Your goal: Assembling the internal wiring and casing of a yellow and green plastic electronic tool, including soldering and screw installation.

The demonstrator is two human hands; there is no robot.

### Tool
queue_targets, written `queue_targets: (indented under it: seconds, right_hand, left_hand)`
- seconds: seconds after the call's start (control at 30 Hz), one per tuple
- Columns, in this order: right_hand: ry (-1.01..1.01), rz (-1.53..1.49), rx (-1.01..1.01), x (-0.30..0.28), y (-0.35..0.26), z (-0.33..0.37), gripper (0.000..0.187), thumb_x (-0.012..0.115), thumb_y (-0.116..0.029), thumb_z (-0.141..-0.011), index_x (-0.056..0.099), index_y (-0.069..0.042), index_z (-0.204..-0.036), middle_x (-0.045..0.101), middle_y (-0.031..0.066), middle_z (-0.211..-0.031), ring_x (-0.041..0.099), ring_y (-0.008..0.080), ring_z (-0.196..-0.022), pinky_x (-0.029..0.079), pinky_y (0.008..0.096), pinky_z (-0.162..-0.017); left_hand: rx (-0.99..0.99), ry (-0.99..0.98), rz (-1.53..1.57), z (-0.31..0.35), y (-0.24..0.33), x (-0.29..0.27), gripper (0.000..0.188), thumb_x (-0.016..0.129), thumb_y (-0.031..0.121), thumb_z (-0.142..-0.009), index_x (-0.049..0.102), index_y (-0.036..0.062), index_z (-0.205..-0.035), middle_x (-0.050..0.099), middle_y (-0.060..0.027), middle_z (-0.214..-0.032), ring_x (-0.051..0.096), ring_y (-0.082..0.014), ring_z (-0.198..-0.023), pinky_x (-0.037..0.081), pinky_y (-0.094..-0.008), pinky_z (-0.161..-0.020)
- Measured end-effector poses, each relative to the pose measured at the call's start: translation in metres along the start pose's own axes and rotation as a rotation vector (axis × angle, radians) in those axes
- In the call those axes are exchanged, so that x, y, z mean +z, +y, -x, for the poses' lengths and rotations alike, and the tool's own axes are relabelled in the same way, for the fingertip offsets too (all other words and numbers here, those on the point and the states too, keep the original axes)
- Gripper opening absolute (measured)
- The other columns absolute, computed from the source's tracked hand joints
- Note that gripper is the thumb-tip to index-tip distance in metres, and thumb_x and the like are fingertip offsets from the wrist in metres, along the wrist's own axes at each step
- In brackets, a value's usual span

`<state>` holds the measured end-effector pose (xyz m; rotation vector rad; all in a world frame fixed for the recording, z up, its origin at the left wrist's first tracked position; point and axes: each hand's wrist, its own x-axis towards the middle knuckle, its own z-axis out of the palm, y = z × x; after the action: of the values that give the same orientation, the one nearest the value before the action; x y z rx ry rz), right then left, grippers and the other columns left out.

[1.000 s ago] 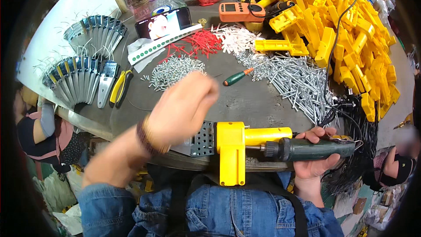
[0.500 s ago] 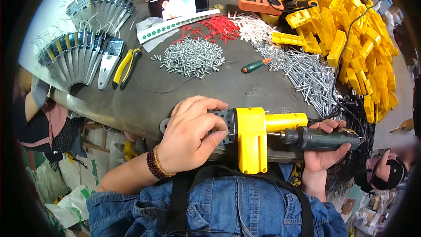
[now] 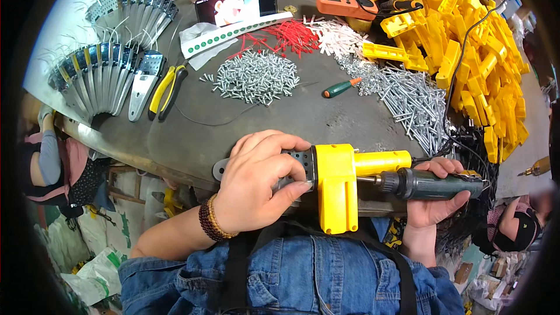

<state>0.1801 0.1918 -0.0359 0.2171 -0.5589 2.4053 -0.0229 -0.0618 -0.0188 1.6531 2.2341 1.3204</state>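
Close to my body, my left hand point(image 3: 256, 184) is closed round a perforated metal plate point(image 3: 300, 156). One end of the plate meets a yellow plastic housing point(image 3: 338, 198), which has a yellow tube-like handle jutting right. My thumb and fingertips press at the joint, hiding part of it. From the right, my right hand point(image 3: 429, 213) grips a dark green electric screwdriver point(image 3: 440, 184) lying level. Its thin bit reaches the housing's right side, below the handle; the tip is hidden.
Beyond my hands lie piles of short screws point(image 3: 256, 77), long screws point(image 3: 414, 105) and yellow plastic parts point(image 3: 466, 52). A small screwdriver point(image 3: 341, 88), pliers point(image 3: 167, 92), fanned metal plates point(image 3: 96, 79), an orange meter point(image 3: 344, 3) and a phone point(image 3: 236, 7) are also there. A co-worker point(image 3: 52, 163) is at far left.
Both hands, the housing and the electric screwdriver have shifted very slightly right. My left thumb now lies nearer the housing. At far left, the co-worker's arm has moved.
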Motion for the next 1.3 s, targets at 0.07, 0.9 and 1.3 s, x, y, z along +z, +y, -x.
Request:
queue_targets:
  seconds: [0.07, 0.9, 1.3]
  right_hand:
    - [0.014, -0.007, 0.005, 0.0, 0.001, 0.0, 0.05, 0.085, -0.018, -0.075, 0.053, -0.018, -0.114, 0.053, -0.0017, -0.108, 0.053, 0.0138, -0.1, 0.035, 0.0413, -0.109]
    - [-0.051, -0.041, 0.013, -0.01, 0.002, 0.004, 0.05, 0.089, -0.022, -0.072, 0.058, -0.023, -0.111, 0.052, -0.0069, -0.101, 0.052, 0.0099, -0.095, 0.032, 0.0394, -0.11]
    - [-0.26, -0.008, -0.008, 0.007, -0.03, -0.015, 0.042, 0.086, -0.014, -0.074, 0.057, -0.022, -0.104, 0.054, -0.0088, -0.098, 0.054, 0.0108, -0.095, 0.032, 0.0483, -0.109]
  left_hand:
    - [0.005, -0.003, -0.005, 0.0, 0.0, 0.0, 0.019, 0.077, 0.013, -0.071, 0.064, 0.0093, -0.084, 0.064, -0.0105, -0.117, 0.056, -0.032, -0.111, 0.039, -0.0427, -0.097]
    - [0.134, 0.142, -0.029, -0.001, 0.002, 0.014, 0.021, 0.08, 0.012, -0.067, 0.06, 0.0072, -0.074, 0.057, -0.0064, -0.075, 0.057, -0.0278, -0.075, 0.044, -0.0408, -0.077]
    - [0.17, 0.07, -0.072, -0.001, 0.005, 0.008, 0.032, 0.082, 0.016, -0.066, 0.066, 0.0066, -0.092, 0.066, -0.0104, -0.107, 0.058, -0.032, -0.094, 0.047, -0.0429, -0.088]
